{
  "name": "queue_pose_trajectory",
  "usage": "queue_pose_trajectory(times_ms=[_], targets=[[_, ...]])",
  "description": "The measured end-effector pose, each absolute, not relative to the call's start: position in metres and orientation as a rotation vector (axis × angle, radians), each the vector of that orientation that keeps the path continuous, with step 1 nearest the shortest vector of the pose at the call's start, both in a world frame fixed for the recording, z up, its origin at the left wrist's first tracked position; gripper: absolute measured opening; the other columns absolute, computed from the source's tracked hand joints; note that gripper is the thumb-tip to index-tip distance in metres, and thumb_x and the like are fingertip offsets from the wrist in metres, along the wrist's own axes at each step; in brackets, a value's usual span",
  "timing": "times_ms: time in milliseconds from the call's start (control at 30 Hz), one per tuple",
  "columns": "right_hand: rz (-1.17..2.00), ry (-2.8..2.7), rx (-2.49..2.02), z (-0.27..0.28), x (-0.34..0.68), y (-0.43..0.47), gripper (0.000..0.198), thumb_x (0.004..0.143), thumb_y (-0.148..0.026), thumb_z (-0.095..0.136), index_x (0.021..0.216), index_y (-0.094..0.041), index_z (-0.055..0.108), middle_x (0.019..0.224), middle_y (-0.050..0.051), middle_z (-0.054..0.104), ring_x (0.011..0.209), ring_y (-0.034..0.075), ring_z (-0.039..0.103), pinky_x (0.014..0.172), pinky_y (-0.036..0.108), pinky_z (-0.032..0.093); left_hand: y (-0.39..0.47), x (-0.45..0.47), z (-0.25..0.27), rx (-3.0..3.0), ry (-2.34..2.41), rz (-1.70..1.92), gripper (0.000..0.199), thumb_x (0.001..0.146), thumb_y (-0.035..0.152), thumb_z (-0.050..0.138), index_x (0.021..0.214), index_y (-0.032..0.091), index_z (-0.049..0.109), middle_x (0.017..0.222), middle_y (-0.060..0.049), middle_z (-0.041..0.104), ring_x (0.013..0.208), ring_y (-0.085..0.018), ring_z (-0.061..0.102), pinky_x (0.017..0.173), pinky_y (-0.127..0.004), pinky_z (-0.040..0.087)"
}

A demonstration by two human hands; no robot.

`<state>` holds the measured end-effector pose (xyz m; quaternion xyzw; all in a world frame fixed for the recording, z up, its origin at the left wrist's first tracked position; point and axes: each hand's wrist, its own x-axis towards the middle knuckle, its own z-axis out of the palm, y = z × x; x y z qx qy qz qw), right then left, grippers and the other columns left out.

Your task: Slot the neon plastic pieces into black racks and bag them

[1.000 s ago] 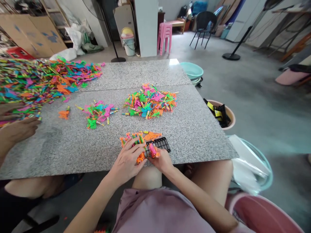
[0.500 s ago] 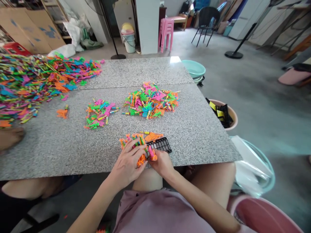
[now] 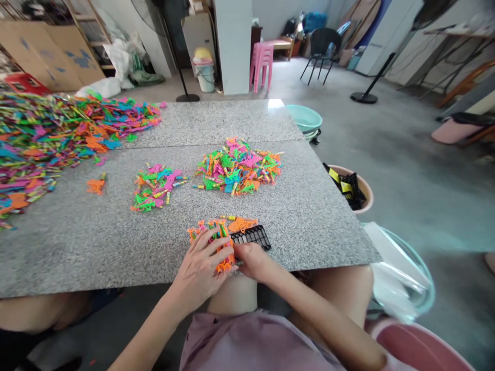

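A black plastic grid tray (image 3: 258,236) lies at the table's near edge, its left part covered by a packed row of small bright plastic toys (image 3: 225,262), mostly orange at their ends. Over that row my left hand (image 3: 201,260) lies with its fingers stretched and spread, touching the toys. My right hand (image 3: 253,262) is closed at the row's right end, in front of the tray's bare cells. Its fingertips are partly hidden, so what they grip cannot be made out. Just behind the tray rests a loose orange toy (image 3: 242,224) with a yellow stick beside it.
Farther back sit a mid-sized toy heap (image 3: 240,167), a smaller heap (image 3: 158,186) and a single orange toy (image 3: 96,185). A large pile (image 3: 58,134) covers the table's left. Right of the table edge stand a tub with black trays (image 3: 350,188) and a pink basin (image 3: 417,345).
The pink and orange toy that showed at my right fingers is no longer visible there. My right hand has drawn against the row. At left, another person's hand has left the view.
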<state>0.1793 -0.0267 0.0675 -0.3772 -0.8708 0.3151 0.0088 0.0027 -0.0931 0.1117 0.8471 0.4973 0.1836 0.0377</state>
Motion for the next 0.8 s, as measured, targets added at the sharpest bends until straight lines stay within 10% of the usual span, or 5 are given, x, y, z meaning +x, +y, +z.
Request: queue_pose_trajectory(times_ms=[200, 633, 800], targets=[[0.647, -2.551, -1.417, 0.070, 0.145, 0.052, 0.031, 0.082, -0.023, 0.070, 0.111, -0.016, 0.061, 0.114, 0.012, 0.066, 0.098, 0.022, 0.065, 0.079, 0.028, 0.048, -0.089, -0.001, 0.107, 2.646, 1.500, 0.539, 0.026, 0.091, 0.027, 0.060, 0.115, 0.023, 0.067, 0.124, -0.005, 0.066, 0.131, -0.032, 0.045, 0.108, -0.057, 0.041], [0.693, -2.154, -1.472, 0.062, 0.284, 0.056, 0.004, 0.083, -0.020, 0.063, 0.085, -0.018, 0.062, 0.074, 0.000, 0.067, 0.073, 0.015, 0.062, 0.067, 0.024, 0.045, -0.086, -0.005, 0.100, 2.653, 1.476, 0.651, 0.027, 0.089, 0.030, 0.062, 0.115, 0.026, 0.068, 0.118, -0.004, 0.069, 0.129, -0.033, 0.048, 0.105, -0.056, 0.043], [0.327, -2.592, -1.555, 0.043, 0.306, 0.009, 0.022, 0.081, -0.001, 0.058, 0.093, -0.019, 0.062, 0.092, 0.006, 0.068, 0.093, 0.020, 0.062, 0.079, 0.028, 0.044, -0.081, -0.015, 0.112, 2.680, 1.319, 0.666, 0.022, 0.089, 0.026, 0.061, 0.109, 0.024, 0.070, 0.113, -0.004, 0.072, 0.130, -0.031, 0.048, 0.104, -0.052, 0.047]])
